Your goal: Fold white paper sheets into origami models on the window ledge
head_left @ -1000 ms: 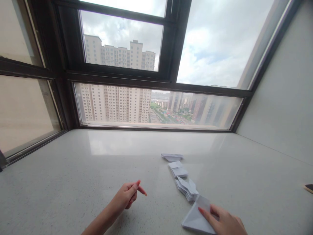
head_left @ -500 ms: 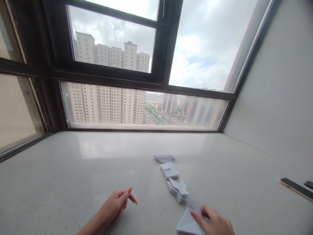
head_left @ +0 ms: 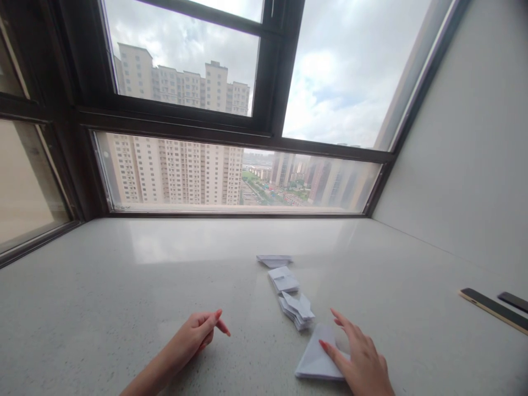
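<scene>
My left hand [head_left: 197, 335] rests above the pale sill at the lower left, closed loosely with thumb against the bent fingers and nothing visible in it. At the lower right, my right hand [head_left: 361, 355] is open, its fingers spread apart. Its thumb touches a stack of white folded paper [head_left: 317, 357], partly covered by the hand. Beyond that stack lie several folded paper pieces with pointed ends [head_left: 297, 311], piled up. Farther off are a squarish folded paper bundle [head_left: 283, 279] and a flat folded paper piece [head_left: 275, 260] with slanted ends.
A long dark bar with a tan edge [head_left: 493, 311] lies at the far right, with a smaller dark object [head_left: 513, 301] beside it. The speckled sill [head_left: 103, 308] runs up to the dark window frame [head_left: 231, 214]. A white wall [head_left: 462, 165] bounds the right side.
My right hand's fingers have spread and lifted away from the paper stack, leaving the thumb on it. The left hand keeps its pose. The whole view has shifted slightly.
</scene>
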{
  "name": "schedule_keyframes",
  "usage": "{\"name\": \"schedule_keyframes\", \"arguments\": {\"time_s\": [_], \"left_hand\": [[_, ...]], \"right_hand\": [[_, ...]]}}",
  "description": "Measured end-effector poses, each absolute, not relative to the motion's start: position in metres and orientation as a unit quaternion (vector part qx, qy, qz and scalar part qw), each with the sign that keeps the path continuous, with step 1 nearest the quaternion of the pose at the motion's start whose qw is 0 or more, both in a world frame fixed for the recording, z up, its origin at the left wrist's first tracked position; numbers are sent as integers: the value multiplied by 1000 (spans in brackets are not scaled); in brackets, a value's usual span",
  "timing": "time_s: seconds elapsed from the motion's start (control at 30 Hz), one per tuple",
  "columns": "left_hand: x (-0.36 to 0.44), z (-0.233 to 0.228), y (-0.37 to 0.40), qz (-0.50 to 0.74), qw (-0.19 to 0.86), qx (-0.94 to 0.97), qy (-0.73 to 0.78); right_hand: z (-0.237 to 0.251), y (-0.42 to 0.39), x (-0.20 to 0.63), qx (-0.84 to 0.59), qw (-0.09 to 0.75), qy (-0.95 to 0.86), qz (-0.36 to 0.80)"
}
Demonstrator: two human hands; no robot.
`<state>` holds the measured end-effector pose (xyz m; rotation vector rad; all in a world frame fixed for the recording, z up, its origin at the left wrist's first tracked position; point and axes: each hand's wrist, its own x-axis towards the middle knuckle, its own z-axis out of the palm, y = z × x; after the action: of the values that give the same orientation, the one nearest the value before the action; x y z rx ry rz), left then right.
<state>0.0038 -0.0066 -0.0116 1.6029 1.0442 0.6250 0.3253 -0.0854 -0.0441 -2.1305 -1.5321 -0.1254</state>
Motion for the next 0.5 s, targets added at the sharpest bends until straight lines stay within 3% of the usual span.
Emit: {"name": "schedule_keyframes", "arguments": {"time_s": [0.3,0.5], "left_hand": [[3,-14,-5,259,545,665,441],[2,-12,-6,253,533,677,441]], "right_hand": [[-6,-85,303,-734,296,-604,-95],[32,-76,221,-565,320,-760,15]]}}
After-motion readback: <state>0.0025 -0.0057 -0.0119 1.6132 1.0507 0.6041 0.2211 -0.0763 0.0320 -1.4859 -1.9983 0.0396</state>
